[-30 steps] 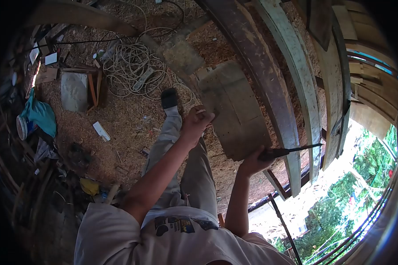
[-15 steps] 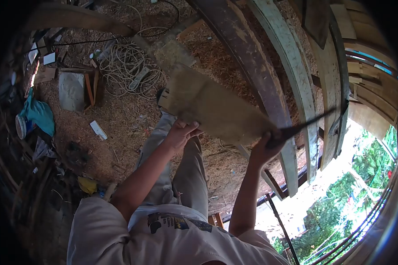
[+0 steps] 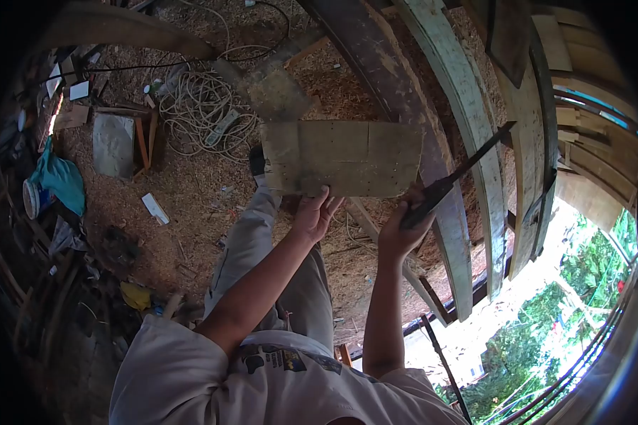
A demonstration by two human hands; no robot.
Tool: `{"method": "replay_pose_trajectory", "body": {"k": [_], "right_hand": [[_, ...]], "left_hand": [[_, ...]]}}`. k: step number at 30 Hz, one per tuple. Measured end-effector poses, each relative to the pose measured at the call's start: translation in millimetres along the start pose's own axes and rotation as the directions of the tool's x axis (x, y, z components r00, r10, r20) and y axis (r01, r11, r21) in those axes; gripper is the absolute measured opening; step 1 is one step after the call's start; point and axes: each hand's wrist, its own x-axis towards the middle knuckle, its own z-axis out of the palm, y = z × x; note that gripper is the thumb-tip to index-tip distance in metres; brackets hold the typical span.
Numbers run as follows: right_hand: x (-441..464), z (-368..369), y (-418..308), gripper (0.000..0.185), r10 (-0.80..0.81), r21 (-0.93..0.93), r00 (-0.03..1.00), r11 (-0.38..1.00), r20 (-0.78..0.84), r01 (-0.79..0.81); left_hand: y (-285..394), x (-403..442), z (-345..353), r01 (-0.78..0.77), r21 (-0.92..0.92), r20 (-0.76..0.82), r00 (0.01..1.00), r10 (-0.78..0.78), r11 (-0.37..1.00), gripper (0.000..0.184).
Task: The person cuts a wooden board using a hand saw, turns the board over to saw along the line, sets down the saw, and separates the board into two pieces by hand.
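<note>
A flat brown board (image 3: 347, 159), roughly rectangular with small holes and a dark line across it, lies level in front of me. My left hand (image 3: 315, 216) grips its lower edge, thumb on top. My right hand (image 3: 407, 230) is wrapped round the dark handle of a long narrow tool (image 3: 468, 166), whose blade points up and to the right. That hand is at the board's lower right corner; whether its fingers also pinch the board cannot be made out.
Long curved planks (image 3: 468, 106) rise on the right. A tangled pale cable (image 3: 205, 106) lies on the shavings-covered ground, left of a small wooden box (image 3: 113, 145)'s far side. A teal bag (image 3: 64, 184) is at far left. Bright foliage (image 3: 546, 340) shows lower right.
The board has been lifted off its earlier place and turned until its long side runs left to right. The tool in my right hand now points more steeply upward.
</note>
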Motion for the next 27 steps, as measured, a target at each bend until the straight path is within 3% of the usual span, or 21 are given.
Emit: {"method": "replay_pose_trajectory", "body": {"k": [2,3,4,5,7,8,9,11,13,15,17,19,23,25,26,27], "right_hand": [[-5.7,-1.8,4.9,0.030,-0.098,-0.094,0.995,0.990,0.033,0.101],[-7.3,-1.3,2.0,0.030,-0.098,-0.099,0.995,0.990,0.036,0.101],[-8.7,0.4,-2.6,0.028,-0.053,-0.104,0.997,0.993,0.053,0.059],[-9.7,1.5,-7.6,0.025,-0.007,-0.107,0.998,0.994,0.069,0.014],[-10.3,2.0,-14.5,0.029,0.012,-0.109,0.995,0.994,0.101,0.000],[-11.1,3.1,-16.5,0.033,0.029,-0.115,0.991,0.993,0.129,-0.014],[-12.1,3.8,-16.0,0.033,0.031,-0.108,0.992,0.994,0.123,-0.018],[-17.4,1.1,-13.6,0.033,0.048,-0.053,0.985,0.998,0.165,-0.040],[-26.3,-4.4,-17.7,0.030,0.068,-0.055,0.980,0.997,0.190,-0.058],[-33.8,-8.1,-18.5,0.027,0.082,-0.052,0.972,0.996,0.219,-0.072],[-39.5,-10.3,-13.4,0.021,0.001,-0.007,0.955,1.000,0.295,0.001],[-47.4,-9.8,-9.4,0.018,0.028,0.030,0.953,0.999,0.300,-0.039],[-51.1,-7.4,-20.2,0.020,0.060,0.123,0.945,0.987,0.321,-0.105],[-50.1,-8.0,-23.4,0.019,0.059,0.123,0.940,0.987,0.336,-0.106],[-50.4,-9.8,-23.6,0.018,0.062,0.120,0.937,0.987,0.345,-0.110],[-51.8,-12.6,-22.7,0.018,0.066,0.117,0.938,0.987,0.341,-0.113]], "left_hand": [[-1.7,5.6,-4.1,-0.030,0.059,-0.054,0.998,0.034,0.998,0.031],[7.4,8.7,-9.5,0.055,0.346,-0.211,0.977,0.021,0.937,0.036],[17.3,9.0,-12.7,0.177,0.586,-0.359,0.932,0.057,0.791,0.043],[25.2,6.5,-15.7,0.178,0.586,-0.361,0.931,0.059,0.791,0.043],[46.4,-0.1,-14.2,0.210,0.823,-0.361,0.911,0.199,0.528,0.048],[48.7,0.0,-24.9,0.015,0.994,-0.065,0.875,0.479,0.108,0.050],[60.4,-2.2,-24.9,0.013,0.995,-0.059,0.875,0.481,0.099,0.050],[85.7,-13.9,-11.1,-0.082,0.989,0.129,0.876,0.465,-0.120,0.051],[104.0,-23.2,20.0,-0.060,0.994,0.098,0.880,0.465,-0.096,0.043],[120.1,-12.2,43.9,-0.442,0.822,0.566,0.699,0.437,-0.359,0.028],[132.3,11.8,87.9,-0.538,0.560,0.824,0.439,0.358,-0.630,0.022],[131.6,44.7,120.5,-0.576,0.433,0.899,0.330,0.287,-0.693,0.023],[121.5,93.7,133.0,-0.592,0.377,0.910,0.382,0.164,-0.712,0.027],[125.0,96.7,130.9,-0.487,0.415,0.771,0.637,0.012,-0.769,0.031],[126.8,94.0,125.8,-0.489,0.414,0.771,0.637,0.010,-0.768,0.031],[128.7,91.5,111.0,-0.431,0.439,0.790,0.603,0.111,-0.789,0.033]]}}
